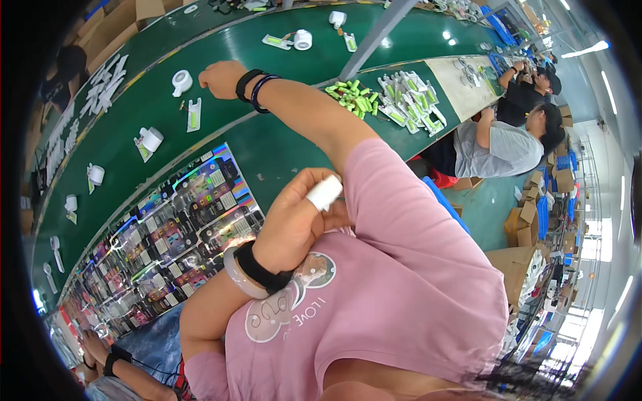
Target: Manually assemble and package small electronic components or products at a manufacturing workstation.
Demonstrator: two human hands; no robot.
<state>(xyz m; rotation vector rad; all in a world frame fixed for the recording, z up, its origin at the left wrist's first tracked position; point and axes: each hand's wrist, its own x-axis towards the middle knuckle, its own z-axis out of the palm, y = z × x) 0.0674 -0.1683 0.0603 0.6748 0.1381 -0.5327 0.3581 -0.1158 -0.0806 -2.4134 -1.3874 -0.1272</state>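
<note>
My right hand (224, 79) reaches out over the green conveyor belt, its fingers curled in; whatever they may hold is hidden. Just left of it, apart from the fingertips, lies a white round-headed housing (181, 82). Below that is a white tray-like part with a green cylindrical battery (194, 115). My left hand (287, 217) is drawn close to my chest, palm inward, with the fingers bent. A white wrap or small white piece (325, 193) covers the thumb end; I cannot tell which. Anything inside those fingers is out of sight.
More white housings (151, 139) with battery parts sit along the belt. Shiny printed packages (180, 234) cover the near left. Loose green batteries (354, 99) and white battery holders (411, 100) lie under a grey post (378, 37). Co-workers (501, 144) sit at right; another person's hand (95, 346) shows lower left.
</note>
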